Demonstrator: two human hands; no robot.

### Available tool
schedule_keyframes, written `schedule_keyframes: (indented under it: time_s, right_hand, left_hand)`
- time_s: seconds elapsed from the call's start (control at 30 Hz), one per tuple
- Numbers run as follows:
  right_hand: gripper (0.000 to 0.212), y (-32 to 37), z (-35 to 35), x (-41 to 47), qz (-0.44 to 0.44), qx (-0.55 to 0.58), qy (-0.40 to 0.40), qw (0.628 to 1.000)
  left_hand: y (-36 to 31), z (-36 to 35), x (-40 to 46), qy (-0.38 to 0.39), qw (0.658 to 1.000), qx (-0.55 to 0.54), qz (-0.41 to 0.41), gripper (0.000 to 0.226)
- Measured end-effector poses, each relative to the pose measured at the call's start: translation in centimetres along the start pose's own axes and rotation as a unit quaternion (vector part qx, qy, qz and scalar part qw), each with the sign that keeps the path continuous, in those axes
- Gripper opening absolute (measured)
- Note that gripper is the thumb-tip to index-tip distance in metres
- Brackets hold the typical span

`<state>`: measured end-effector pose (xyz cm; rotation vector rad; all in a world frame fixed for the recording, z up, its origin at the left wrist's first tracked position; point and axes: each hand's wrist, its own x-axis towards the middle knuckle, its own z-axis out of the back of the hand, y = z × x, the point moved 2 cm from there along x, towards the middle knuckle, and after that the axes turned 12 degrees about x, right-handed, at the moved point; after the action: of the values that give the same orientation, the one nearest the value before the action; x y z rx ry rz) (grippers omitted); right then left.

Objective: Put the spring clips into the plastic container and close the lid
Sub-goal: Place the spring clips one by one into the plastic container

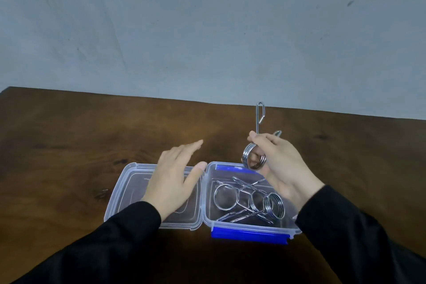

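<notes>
Spring clip (pixel 254 158) pinched at its coil in right hand (pixel 280 163) fingers, above far rim of plastic container (pixel 208 203) on surface (pixel 69 145); other clips (pixel 249 200) already inside; left hand (pixel 175 175) spread flat, holding nothing, over lid (pixel 129 189); likely stiff, slick steel, best gripped at coil.

One view only — a wide-angle camera worn on the head, looking forward and down across a brown wooden table (pixel 69 136) toward a pale grey wall (pixel 207 30) at 12 o'clock. It sits close: both black sleeves enter from 5 and 7 o'clock, and the left hand (pixel 175 177) and right hand (pixel 281 168) fill the lower middle. The table's far edge bows across the frame — lens distortion. No second view shares the scene.
</notes>
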<state>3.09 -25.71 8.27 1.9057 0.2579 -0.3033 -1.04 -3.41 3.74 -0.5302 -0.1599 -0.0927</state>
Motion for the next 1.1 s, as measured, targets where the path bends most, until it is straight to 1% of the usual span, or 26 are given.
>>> schedule_keyframes:
  time_s: [0.03,0.1,0.13,0.2,0.27,0.33,0.37,0.4,0.43,0.47,0.5,0.57,0.6,0.63,0.67,0.73,0.8,0.9,0.97,1.1]
  right_hand:
    - [0.023,-0.4,0.0,-0.9,-0.005,0.012,-0.011,1.000]
    - [0.028,-1.1,-0.1,-2.5,-0.011,0.019,-0.026,0.999]
    - [0.029,-1.5,-0.2,-3.2,-0.014,0.014,-0.030,0.999]
    - [0.029,-1.9,-0.5,-4.7,-0.021,-0.004,-0.019,1.000]
    - [0.025,-1.5,-0.4,-5.8,-0.016,-0.060,0.003,0.998]
    - [0.024,-0.5,0.2,-6.9,0.011,-0.177,0.024,0.984]
    - [0.024,0.0,0.8,-7.4,0.045,-0.266,0.022,0.963]
    - [0.026,0.6,1.5,-7.9,0.099,-0.373,0.010,0.923]
    - [0.034,1.0,2.1,-8.4,0.165,-0.475,-0.003,0.864]
    - [0.046,1.4,2.5,-8.7,0.228,-0.550,-0.003,0.803]
    - [0.058,1.4,2.7,-8.9,0.273,-0.601,0.019,0.751]
    - [0.084,0.9,3.2,-8.3,0.303,-0.668,0.092,0.673]
    - [0.094,0.6,3.6,-7.7,0.298,-0.689,0.123,0.649]
    - [0.097,0.4,4.1,-7.0,0.287,-0.700,0.148,0.637]
    - [0.093,0.2,4.5,-6.2,0.279,-0.701,0.170,0.633]
    - [0.075,-0.4,5.4,-5.2,0.280,-0.686,0.201,0.641]
    - [0.062,-1.3,5.8,-4.6,0.284,-0.677,0.209,0.646]
    - [0.053,-2.8,5.9,-3.7,0.278,-0.665,0.207,0.662]
    - [0.050,-3.4,5.8,-3.2,0.270,-0.656,0.202,0.676]
    - [0.047,-4.0,5.4,-2.4,0.247,-0.663,0.208,0.676]
  left_hand:
    - [-2.0,0.3,-0.2,0.037,0.998,-0.041,-0.009,0.059]
    - [-5.7,-0.1,-0.9,0.099,0.989,-0.111,-0.020,0.049]
    - [-7.2,-0.5,-1.2,0.103,0.985,-0.136,-0.020,0.040]
    - [-8.7,-1.2,-1.6,0.074,0.981,-0.179,-0.003,0.022]
    - [-8.9,-1.7,-1.6,0.065,0.974,-0.215,0.031,0.025]
    - [-8.4,-1.7,-1.5,0.072,0.967,-0.237,0.060,0.027]
    - [-8.0,-1.7,-1.3,0.076,0.964,-0.246,0.070,0.029]
    - [-7.6,-1.5,-1.1,0.081,0.962,-0.250,0.076,0.032]
    - [-7.2,-1.3,-0.9,0.089,0.963,-0.244,0.075,0.034]
    - [-6.9,-1.1,-0.7,0.107,0.965,-0.230,0.067,0.036]
    - [-6.5,-1.1,-0.4,0.131,0.967,-0.210,0.054,0.036]
    - [-6.2,-1.1,0.0,0.188,0.967,-0.169,0.025,0.035]
    - [-6.1,-1.1,0.1,0.213,0.964,-0.159,0.016,0.035]
    - [-6.1,-1.1,0.2,0.235,0.959,-0.160,0.016,0.035]
    - [-6.2,-1.2,0.2,0.254,0.952,-0.171,0.023,0.034]
    - [-6.5,-1.3,0.2,0.277,0.946,-0.168,0.025,0.035]
    - [-6.5,-1.7,0.4,0.264,0.960,-0.086,-0.024,0.035]
    - [-6.6,-2.1,0.4,0.205,0.973,0.041,-0.099,0.027]
    - [-6.6,-2.1,0.1,0.196,0.968,0.090,-0.126,0.039]
    - [-6.1,-2.6,-0.5,0.224,0.943,0.181,-0.166,0.073]
